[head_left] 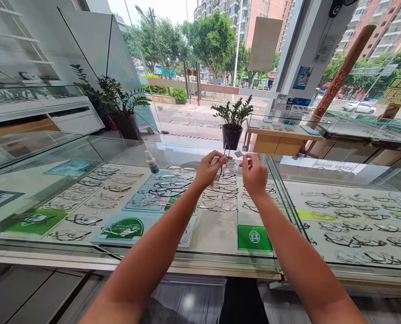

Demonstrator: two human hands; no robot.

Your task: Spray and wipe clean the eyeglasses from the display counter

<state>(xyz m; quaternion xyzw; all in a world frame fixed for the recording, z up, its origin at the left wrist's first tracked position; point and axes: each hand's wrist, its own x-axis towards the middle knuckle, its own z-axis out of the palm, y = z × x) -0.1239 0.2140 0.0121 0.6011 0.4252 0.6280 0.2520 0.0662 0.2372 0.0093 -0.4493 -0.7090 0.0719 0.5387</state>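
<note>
My left hand (pixel 207 171) is closed around a pair of dark-framed eyeglasses (pixel 225 157), held up on edge above the glass counter. Something whitish, perhaps a cloth, is tucked between the same fingers (pixel 214 160). To its right, my right hand (pixel 255 174) pinches a small grey square piece (pixel 239 154) by its corner, a little apart from the eyeglasses. What the square is made of cannot be made out. Left of my hands, a small spray bottle (pixel 151 163) with bluish liquid stands on the counter. Several eyeglasses (pixel 168 189) lie on a light-blue tray nearby.
The glass display counter (pixel 217 265) spans the front, with rows of eyeglasses (pixel 349 213) inside and green cards (pixel 254 237). Potted plants (pixel 232 132) stand behind it by the window. A wooden table (pixel 271 143) with eyeglasses is at the back right.
</note>
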